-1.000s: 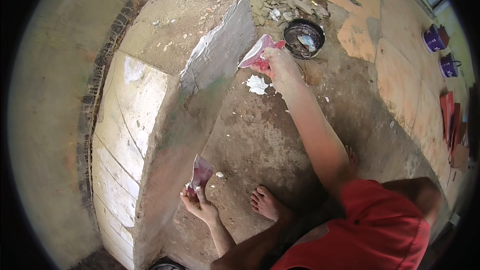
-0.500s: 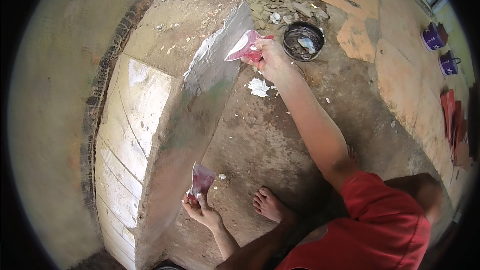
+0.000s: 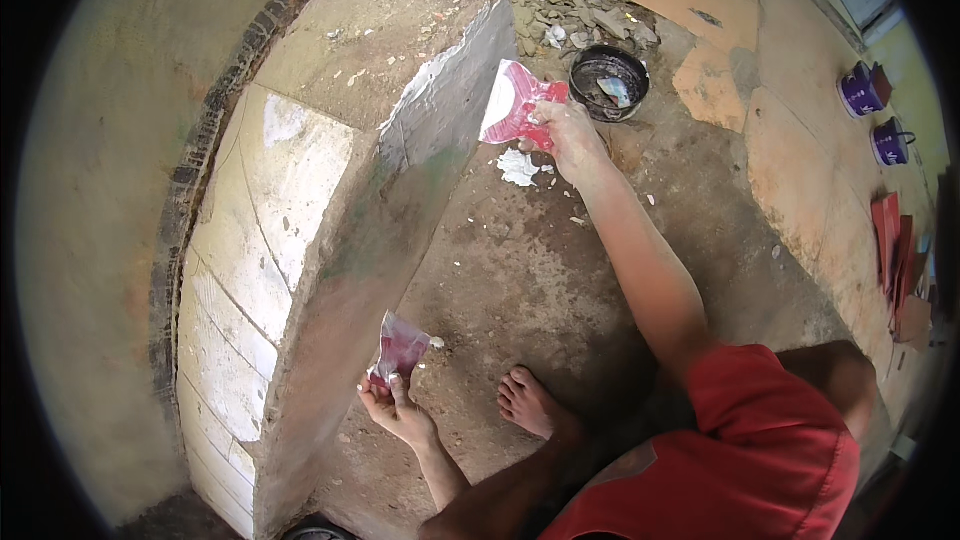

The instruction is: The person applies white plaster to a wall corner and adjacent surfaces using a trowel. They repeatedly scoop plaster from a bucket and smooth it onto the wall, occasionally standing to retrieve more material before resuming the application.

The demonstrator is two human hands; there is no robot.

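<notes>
My right hand [image 3: 570, 140] is closed on a red plastic putty spreader [image 3: 528, 112], whose blade carries a smear of white putty. The spreader sits just right of the low wall's side, beside its patch of grey-white putty [image 3: 465, 70]; a small gap seems to lie between them. Lower down, my left hand [image 3: 402, 415] grips a second spreader [image 3: 403, 342], dark red with a greyish film on its blade, close to the same low wall [image 3: 345, 270]. The fingers pinch it at its bottom edge.
A round black pan [image 3: 608, 83] holding a pale scrap stands beyond my right hand, near broken rubble [image 3: 575, 15]. A white putty lump [image 3: 517, 168] lies on the floor. Purple buckets [image 3: 862, 90] and red boards [image 3: 890, 240] line the right. My bare foot [image 3: 530, 402] is below.
My right hand has moved slightly right and down with its spreader, away from the wall's side, and the blade now faces up more. My left hand still holds its spreader, nearly unmoved.
</notes>
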